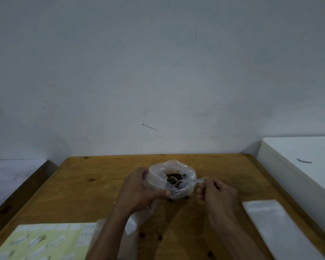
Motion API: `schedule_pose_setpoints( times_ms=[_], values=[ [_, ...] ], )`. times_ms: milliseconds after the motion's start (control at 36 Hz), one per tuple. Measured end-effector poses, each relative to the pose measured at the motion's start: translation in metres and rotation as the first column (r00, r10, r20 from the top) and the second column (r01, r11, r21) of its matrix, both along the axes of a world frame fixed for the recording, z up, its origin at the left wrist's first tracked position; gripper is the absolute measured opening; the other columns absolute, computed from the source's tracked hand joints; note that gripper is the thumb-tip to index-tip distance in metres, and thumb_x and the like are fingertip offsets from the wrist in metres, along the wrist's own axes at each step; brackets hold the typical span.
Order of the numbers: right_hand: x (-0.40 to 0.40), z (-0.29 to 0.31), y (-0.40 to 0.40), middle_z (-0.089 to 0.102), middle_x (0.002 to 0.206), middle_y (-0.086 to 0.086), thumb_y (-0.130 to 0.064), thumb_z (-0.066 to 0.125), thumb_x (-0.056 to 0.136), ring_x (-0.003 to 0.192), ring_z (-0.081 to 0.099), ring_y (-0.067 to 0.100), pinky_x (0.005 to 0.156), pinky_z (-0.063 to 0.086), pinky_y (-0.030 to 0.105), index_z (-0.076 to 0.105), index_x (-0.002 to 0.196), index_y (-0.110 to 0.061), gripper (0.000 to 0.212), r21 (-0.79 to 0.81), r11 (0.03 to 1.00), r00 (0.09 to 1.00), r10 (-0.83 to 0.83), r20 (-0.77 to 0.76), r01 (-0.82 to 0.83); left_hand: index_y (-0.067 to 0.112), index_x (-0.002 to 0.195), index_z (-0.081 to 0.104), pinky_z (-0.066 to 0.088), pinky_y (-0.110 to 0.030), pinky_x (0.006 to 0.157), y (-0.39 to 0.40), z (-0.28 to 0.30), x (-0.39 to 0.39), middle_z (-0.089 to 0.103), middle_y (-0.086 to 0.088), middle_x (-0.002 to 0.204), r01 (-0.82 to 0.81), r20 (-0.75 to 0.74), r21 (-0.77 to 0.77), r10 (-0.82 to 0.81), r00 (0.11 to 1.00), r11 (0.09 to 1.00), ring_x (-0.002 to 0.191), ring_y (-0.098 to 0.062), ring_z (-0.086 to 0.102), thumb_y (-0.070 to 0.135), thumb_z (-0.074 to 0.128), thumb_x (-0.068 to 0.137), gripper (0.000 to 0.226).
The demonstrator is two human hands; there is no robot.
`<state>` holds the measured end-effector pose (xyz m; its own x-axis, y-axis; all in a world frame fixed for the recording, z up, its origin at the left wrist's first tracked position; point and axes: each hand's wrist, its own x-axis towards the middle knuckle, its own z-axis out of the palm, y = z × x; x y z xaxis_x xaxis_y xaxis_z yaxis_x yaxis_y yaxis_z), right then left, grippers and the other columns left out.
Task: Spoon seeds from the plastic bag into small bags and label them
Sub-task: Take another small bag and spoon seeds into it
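The left hand point(139, 188) grasps the rim of the plastic bag point(174, 178) standing mid-table, and the right hand point(217, 192) pinches a clear plastic spoon point(192, 182) dipped into the seeds point(174, 178). No filled or labelled small bag is visible, and the stack of small bags point(270, 222) at right looks untouched, so the task seems early.

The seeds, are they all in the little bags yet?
Not yet. The seeds mostly sit in the plastic bag. The left hand holds it open while the right hand dips a clear spoon in. The small bags and label sheet look unused.
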<state>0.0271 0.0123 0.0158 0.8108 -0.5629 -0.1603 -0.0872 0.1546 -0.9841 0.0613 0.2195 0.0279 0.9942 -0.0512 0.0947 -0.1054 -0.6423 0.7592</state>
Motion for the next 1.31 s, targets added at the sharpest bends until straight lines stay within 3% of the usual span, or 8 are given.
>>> schedule_pose_setpoints(
  times_ms=[194,389,583,750,972,1083,1139,1306],
  values=[
    [-0.004,0.027,-0.015,0.069,0.061,0.004,-0.018,0.063,0.094,0.053,0.062,0.014,0.057,0.053,0.031,0.072,0.076,-0.008,0.023,-0.095,0.995,0.996,-0.026,0.08,0.034,0.019,0.133,0.054,0.045,-0.014,0.069,0.0,0.001,-0.002,0.061,0.007,0.12,0.009,0.012,0.01,-0.009,1.0,1.0,0.104,-0.011,0.058,0.057,0.093,0.049,0.1],
    [-0.013,0.056,-0.008,0.067,0.055,0.001,-0.017,0.062,0.095,0.049,0.06,0.01,0.052,0.052,0.028,0.072,0.072,-0.009,0.026,-0.203,0.979,0.977,0.056,0.205,-0.013,0.018,0.134,0.053,0.054,-0.032,0.087,-0.001,0.003,-0.002,0.061,0.003,0.126,0.001,0.02,0.035,-0.002,1.0,0.999,0.109,-0.016,0.059,0.06,0.092,0.049,0.103],
    [-0.028,0.05,0.01,0.066,0.07,-0.007,-0.029,0.056,0.098,0.064,0.065,0.006,0.053,0.054,0.02,0.073,0.096,-0.021,0.018,-0.721,0.684,0.864,0.424,0.272,-0.109,0.021,0.131,0.053,0.043,-0.014,0.067,-0.003,0.005,-0.006,0.062,0.006,0.121,-0.005,0.034,-0.021,0.006,0.999,1.0,0.096,-0.005,0.056,0.055,0.091,0.055,0.093],
    [-0.022,0.046,0.003,0.063,0.061,-0.008,-0.019,0.059,0.097,0.057,0.063,0.009,0.046,0.046,0.016,0.073,0.085,-0.018,0.019,-0.624,0.758,0.861,0.176,0.477,0.19,0.02,0.129,0.055,0.046,-0.015,0.066,0.005,0.008,-0.01,0.062,0.009,0.114,-0.051,0.056,-0.103,0.057,0.997,0.993,0.097,-0.006,0.059,0.051,0.093,0.054,0.089],
    [-0.007,0.013,-0.009,0.068,0.064,-0.006,-0.027,0.058,0.098,0.057,0.062,0.01,0.048,0.041,0.017,0.074,0.08,-0.023,0.024,-0.672,0.739,0.986,0.139,0.088,-0.045,0.022,0.131,0.053,0.04,-0.011,0.064,0.01,0.02,-0.02,0.057,0.014,0.11,-0.107,0.121,-0.228,0.137,0.983,0.968,0.097,-0.006,0.055,0.053,0.091,0.053,0.092],
    [-0.01,0.012,-0.003,0.065,0.12,0.002,-0.041,0.062,0.094,0.104,0.058,0.014,0.078,0.048,0.027,0.068,0.123,-0.02,0.036,-0.801,0.584,0.991,0.086,-0.105,-0.136,0.025,0.13,0.053,0.042,-0.011,0.067,0.011,0.026,-0.027,0.058,0.016,0.111,-0.095,0.171,-0.272,0.146,0.974,0.958,0.1,-0.007,0.056,0.063,0.084,0.045,0.098],
    [-0.014,0.022,0.004,0.059,0.126,0.002,-0.049,0.062,0.091,0.11,0.051,0.014,0.086,0.044,0.03,0.066,0.125,-0.022,0.043,-0.855,0.508,0.992,0.117,-0.048,-0.101,0.025,0.131,0.052,0.041,-0.01,0.067,0.011,0.031,-0.031,0.057,0.015,0.113,-0.092,0.197,-0.282,0.152,0.969,0.955,0.1,-0.005,0.056,0.066,0.083,0.042,0.102],
    [-0.019,0.061,0.04,0.064,0.113,-0.017,-0.06,0.06,0.087,0.101,0.055,-0.005,0.078,0.045,0.016,0.074,0.11,-0.032,0.038,-0.77,0.543,0.818,0.573,0.05,-0.333,0.033,0.124,0.05,0.043,-0.006,0.064,0.007,0.04,-0.039,0.057,0.025,0.108,-0.064,0.241,-0.325,0.148,0.959,0.943,0.098,0.009,0.055,0.065,0.08,0.045,0.091]
  ],
)
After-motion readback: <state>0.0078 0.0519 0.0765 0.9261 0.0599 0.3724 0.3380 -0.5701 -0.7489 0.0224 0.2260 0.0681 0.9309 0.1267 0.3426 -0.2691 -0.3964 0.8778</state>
